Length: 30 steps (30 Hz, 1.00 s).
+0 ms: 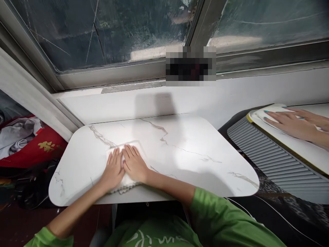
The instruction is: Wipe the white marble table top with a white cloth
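A white folded cloth (133,145) lies on the left part of a white marble-patterned table (185,154). My left hand (113,169) rests flat on the cloth's left side, fingers stretched out and together. Beside it, touching, my right hand (133,163) also presses flat on the cloth, fingers straight and pointing away from me. Both hands cover most of the cloth; only its far edge and its scalloped near edge show. Green sleeves cover my upper arms.
A window and white sill (180,99) run behind the table. Red and grey fabric (28,144) is piled at the left. At the right, another person's hands (293,121) lie on a white cloth on a second table, with a grey ribbed panel (269,154) between the tables.
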Each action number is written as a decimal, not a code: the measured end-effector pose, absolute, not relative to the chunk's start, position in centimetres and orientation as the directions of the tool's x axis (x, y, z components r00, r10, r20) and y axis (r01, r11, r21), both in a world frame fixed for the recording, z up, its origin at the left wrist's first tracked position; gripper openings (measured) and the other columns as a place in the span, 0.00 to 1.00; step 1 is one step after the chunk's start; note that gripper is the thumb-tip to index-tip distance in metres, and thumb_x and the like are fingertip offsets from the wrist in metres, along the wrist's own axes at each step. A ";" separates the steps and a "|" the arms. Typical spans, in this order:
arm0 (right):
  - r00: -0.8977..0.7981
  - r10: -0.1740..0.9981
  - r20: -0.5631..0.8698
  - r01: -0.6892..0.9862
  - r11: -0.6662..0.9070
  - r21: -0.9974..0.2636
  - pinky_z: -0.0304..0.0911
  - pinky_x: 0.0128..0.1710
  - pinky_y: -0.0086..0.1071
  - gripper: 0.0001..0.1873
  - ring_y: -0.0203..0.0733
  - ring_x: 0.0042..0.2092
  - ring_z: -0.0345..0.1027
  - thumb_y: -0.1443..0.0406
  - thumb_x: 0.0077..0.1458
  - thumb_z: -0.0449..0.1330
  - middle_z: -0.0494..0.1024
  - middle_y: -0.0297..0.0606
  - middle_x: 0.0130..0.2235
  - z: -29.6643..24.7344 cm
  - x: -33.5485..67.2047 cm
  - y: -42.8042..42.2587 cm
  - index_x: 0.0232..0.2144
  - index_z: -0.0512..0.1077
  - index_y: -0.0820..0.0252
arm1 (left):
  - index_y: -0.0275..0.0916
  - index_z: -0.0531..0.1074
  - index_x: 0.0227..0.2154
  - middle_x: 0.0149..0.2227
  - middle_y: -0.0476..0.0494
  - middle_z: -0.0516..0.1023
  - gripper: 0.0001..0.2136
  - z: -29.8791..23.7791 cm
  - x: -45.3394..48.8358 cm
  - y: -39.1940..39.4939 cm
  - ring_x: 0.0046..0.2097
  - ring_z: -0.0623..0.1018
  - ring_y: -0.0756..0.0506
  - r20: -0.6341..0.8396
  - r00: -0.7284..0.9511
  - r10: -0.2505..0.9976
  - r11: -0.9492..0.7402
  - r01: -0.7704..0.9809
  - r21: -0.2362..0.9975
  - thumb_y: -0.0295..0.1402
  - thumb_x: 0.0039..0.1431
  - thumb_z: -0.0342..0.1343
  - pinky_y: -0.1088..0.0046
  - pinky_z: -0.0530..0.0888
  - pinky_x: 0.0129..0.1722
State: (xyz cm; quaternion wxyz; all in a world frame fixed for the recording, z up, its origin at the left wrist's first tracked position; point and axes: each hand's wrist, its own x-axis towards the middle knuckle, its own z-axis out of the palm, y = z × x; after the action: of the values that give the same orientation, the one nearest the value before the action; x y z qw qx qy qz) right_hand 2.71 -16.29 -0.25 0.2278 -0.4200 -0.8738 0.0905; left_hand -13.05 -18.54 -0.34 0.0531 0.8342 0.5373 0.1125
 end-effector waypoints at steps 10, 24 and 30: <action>-0.371 0.848 0.379 0.757 0.513 -0.405 0.41 0.64 0.46 0.22 0.51 0.63 0.52 0.68 0.61 0.44 0.64 0.56 0.60 -0.8 -2.2 -0.4 0.54 0.64 0.76 | 0.31 0.59 0.58 0.64 0.34 0.58 0.21 0.8 -15.6 -2.0 0.66 0.55 0.43 0.193 0.337 0.922 -0.369 0.915 0.166 0.33 0.63 0.38 0.61 0.50 0.66; -0.384 0.838 0.388 0.758 0.527 -0.386 0.46 0.64 0.47 0.24 0.49 0.63 0.54 0.68 0.62 0.41 0.65 0.53 0.60 -1.2 3.1 -3.1 0.55 0.65 0.75 | 0.28 0.60 0.57 0.64 0.30 0.56 0.22 -0.1 -10.3 -5.0 0.66 0.54 0.38 0.243 0.330 0.912 -0.364 0.925 0.111 0.32 0.63 0.39 0.54 0.50 0.65; -0.479 0.780 0.404 0.727 0.610 -0.316 0.49 0.64 0.51 0.27 0.49 0.65 0.50 0.66 0.62 0.41 0.61 0.53 0.62 -1.4 10.0 -15.6 0.59 0.61 0.73 | 0.26 0.51 0.62 0.66 0.27 0.49 0.28 -0.9 -5.1 -17.1 0.68 0.45 0.34 0.232 0.452 0.862 -0.484 0.868 0.109 0.36 0.62 0.42 0.46 0.48 0.64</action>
State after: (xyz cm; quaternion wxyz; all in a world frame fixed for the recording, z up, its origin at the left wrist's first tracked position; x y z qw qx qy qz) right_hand 10.03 -15.63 -1.43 0.2611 -0.4388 -0.8584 0.0506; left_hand -5.09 -17.13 -0.85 -0.0127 0.8518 0.5077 0.1283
